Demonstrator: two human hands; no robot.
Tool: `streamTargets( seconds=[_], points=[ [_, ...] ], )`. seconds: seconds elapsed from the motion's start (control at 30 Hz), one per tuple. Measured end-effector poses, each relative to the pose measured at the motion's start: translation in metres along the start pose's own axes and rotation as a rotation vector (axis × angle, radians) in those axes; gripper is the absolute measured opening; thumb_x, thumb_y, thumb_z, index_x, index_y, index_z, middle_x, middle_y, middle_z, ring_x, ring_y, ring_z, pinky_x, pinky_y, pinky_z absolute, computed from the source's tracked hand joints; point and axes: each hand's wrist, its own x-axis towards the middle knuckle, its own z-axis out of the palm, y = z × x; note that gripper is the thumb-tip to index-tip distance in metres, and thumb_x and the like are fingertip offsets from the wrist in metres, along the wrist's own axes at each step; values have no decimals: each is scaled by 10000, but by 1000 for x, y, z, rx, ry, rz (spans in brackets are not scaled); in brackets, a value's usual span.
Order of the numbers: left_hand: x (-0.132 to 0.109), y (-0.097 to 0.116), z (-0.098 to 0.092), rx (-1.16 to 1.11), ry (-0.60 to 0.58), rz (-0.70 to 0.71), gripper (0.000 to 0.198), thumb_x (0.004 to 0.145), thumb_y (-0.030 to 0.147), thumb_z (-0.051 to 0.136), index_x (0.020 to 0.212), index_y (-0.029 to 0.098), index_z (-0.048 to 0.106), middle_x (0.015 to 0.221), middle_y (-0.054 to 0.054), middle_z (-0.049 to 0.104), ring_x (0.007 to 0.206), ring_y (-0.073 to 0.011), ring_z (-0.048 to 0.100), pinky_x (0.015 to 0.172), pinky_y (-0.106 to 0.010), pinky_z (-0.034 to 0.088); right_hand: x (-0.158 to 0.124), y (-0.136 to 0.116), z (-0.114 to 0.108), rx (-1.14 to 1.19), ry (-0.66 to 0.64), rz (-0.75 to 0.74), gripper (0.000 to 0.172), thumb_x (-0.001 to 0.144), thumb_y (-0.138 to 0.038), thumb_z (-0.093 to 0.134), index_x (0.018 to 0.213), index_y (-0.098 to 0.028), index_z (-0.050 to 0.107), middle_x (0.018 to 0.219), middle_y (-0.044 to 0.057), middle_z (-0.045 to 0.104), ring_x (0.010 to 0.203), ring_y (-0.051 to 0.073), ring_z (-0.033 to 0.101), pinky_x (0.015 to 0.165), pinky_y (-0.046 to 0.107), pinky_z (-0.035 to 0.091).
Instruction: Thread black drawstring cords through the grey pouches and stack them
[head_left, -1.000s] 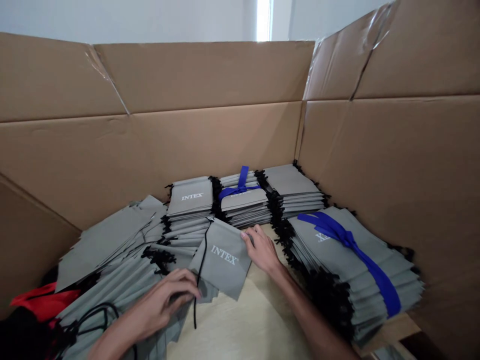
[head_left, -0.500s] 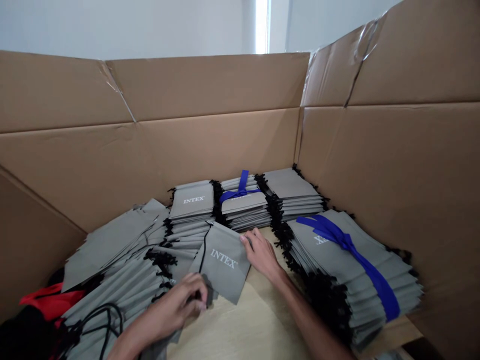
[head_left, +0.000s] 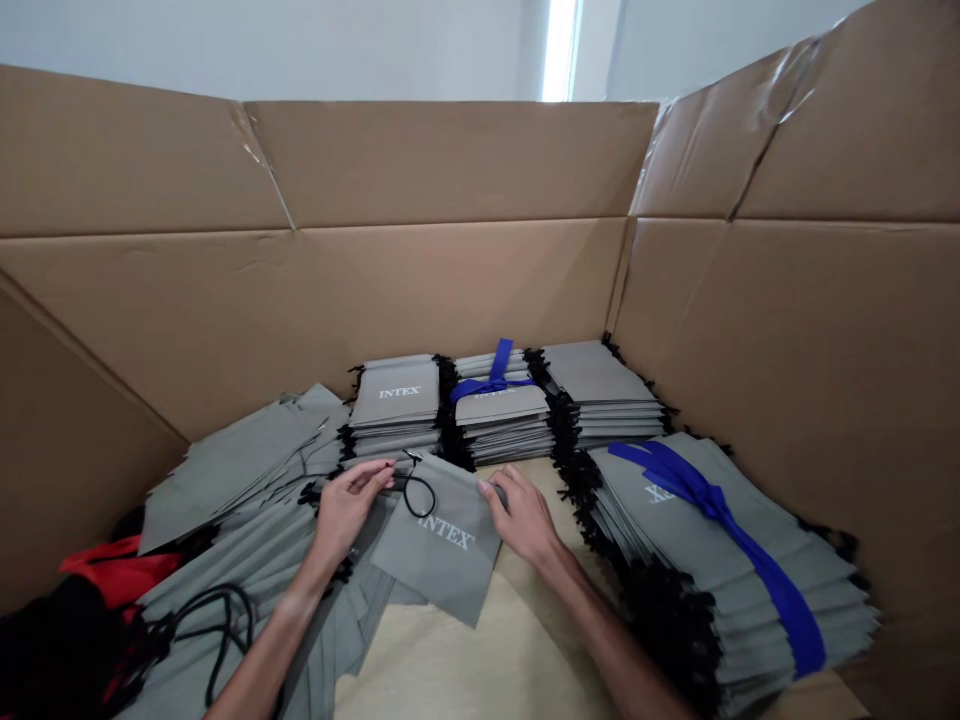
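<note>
A small grey drawstring pouch [head_left: 442, 570] with white INTEX lettering hangs tilted in the middle. My right hand [head_left: 521, 510] pinches its upper right corner between thumb and fingers. At the pouch's upper left, my left hand [head_left: 351, 508] has its fingertips closed on a thin black cord [head_left: 420, 497], which loops over the front of the pouch. Loose grey pouches [head_left: 337, 620] lie fanned under and beside my left forearm.
Tall cardboard walls [head_left: 450, 280] enclose the work surface [head_left: 480, 670]. Along the back stand several pouch stacks [head_left: 397, 410]. A bundle tied with blue ribbon [head_left: 720, 505] lies at right. Far left are a grey pile [head_left: 240, 460], red cloth [head_left: 120, 572] and black cords [head_left: 217, 610].
My left hand has risen from below the pouch to its upper left corner, and the cord now forms a loop. My right hand keeps its hold. The view has shifted slightly.
</note>
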Motion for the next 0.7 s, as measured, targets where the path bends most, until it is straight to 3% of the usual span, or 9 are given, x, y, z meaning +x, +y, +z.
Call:
streamTargets(
  seconds=[0.2,0.3,0.37,0.47,0.6,0.7],
  points=[
    [-5,-6,4,36,9,77,392,694,612,911,849,253,883,995,-113,850,969,-318,745,877,-376,610,-2,0,5,2,-55,-21,366,1146,-423,464,905,-261,687,973,44,685,858,211,682,737,307,499],
    [-6,-2,-2,110,26,176,265,782,526,853,883,283,888,1007,-100,820,1025,-324,720,955,-391,588,-3,0,6,-17,-71,-24,369,1147,-435,461,919,-263,694,976,43,681,846,209,680,727,303,491],
    [-6,2,-12,221,83,310,171,847,426,807,927,300,890,1011,-95,788,1033,-319,703,1022,-403,558,-4,-1,6,-30,-80,-18,369,1150,-437,454,936,-262,699,988,45,683,849,210,682,726,305,487],
    [-1,9,-32,300,265,430,119,910,313,770,967,292,872,1031,-83,752,1089,-316,677,1115,-407,500,-3,-2,4,-38,-90,-16,378,1155,-435,444,942,-260,702,996,49,687,859,215,685,733,309,487],
    [14,12,-57,-93,558,245,109,940,199,791,1043,229,772,1031,-13,731,1104,-244,657,1035,-307,523,-3,-1,2,-48,-69,-14,378,1158,-430,445,942,-262,705,998,52,687,859,217,682,734,308,490],
    [26,10,-68,-370,610,102,162,928,110,771,1029,199,680,901,37,685,892,-148,651,879,-225,538,-2,0,1,-51,-46,-11,375,1160,-420,446,941,-261,705,1001,52,687,883,220,686,754,305,498]
  ],
)
